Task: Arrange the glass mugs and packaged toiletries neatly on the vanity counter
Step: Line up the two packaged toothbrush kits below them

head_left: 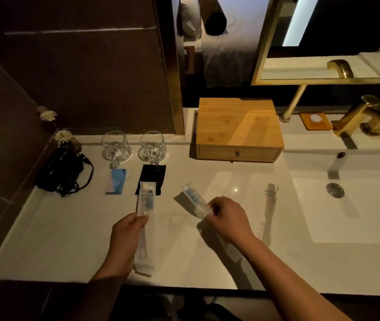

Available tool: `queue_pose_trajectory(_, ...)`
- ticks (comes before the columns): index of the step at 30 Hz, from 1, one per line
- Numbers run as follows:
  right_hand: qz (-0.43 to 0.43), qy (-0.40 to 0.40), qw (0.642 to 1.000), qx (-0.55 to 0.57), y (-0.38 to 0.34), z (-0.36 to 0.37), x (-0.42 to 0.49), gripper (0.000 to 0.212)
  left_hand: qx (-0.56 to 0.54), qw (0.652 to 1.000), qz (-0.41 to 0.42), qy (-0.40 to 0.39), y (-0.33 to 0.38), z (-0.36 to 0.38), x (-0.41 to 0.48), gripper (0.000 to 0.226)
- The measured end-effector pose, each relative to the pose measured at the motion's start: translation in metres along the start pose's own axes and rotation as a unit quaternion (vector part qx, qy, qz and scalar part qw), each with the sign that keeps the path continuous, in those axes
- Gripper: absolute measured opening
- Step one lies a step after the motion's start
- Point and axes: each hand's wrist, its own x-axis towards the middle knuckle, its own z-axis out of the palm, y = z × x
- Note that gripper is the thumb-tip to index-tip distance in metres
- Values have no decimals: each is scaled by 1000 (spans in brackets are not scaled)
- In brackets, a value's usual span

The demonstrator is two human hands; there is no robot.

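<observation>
The left hand (128,228) pinches one clear toiletry packet (146,200) over the white tabletop (68,228). The right hand (227,218) pinches a second packet (194,200). A third packet (270,200) lies to the right, near the sink (358,205). Farther back, two glass mugs (116,147) stand side by side, left of a wooden drawer box (238,128).

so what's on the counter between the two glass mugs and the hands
In the head view, a blue packet and a black pouch lie below the mugs.
</observation>
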Motion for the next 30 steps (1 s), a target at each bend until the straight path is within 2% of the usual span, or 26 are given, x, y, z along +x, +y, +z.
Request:
queue_pose_trajectory(5,-51,-17,998,-19,-25,17,-3,16,-38,999,-23,19,-9,-36,1,12)
queue_pose_trajectory(9,-59,-30,997,-37,-45,32,-9,18,-19,999,-31,13,-18,-61,16,11)
queue_pose_trajectory(16,-21,-52,997,-52,-79,64,-17,21,188,982,5,6,-23,-111,44,21)
queue_pose_trajectory(19,6,-49,997,-54,-93,82,-19,23,311,949,56,23,-24,-127,59,25)
queue_pose_trajectory(22,38,-56,996,-57,-104,98,-21,24,400,910,107,7,-28,-139,62,11)
queue_pose_trajectory(26,73,-32,996,-37,-109,110,-30,29,499,846,188,9,-40,-155,62,53)
queue_pose_trajectory(28,68,-5,997,-33,-109,111,-36,33,498,830,249,-22,-44,-161,63,59)
queue_pose_trajectory(30,55,4,998,-40,-109,114,-41,35,485,820,290,-89,-45,-165,66,60)
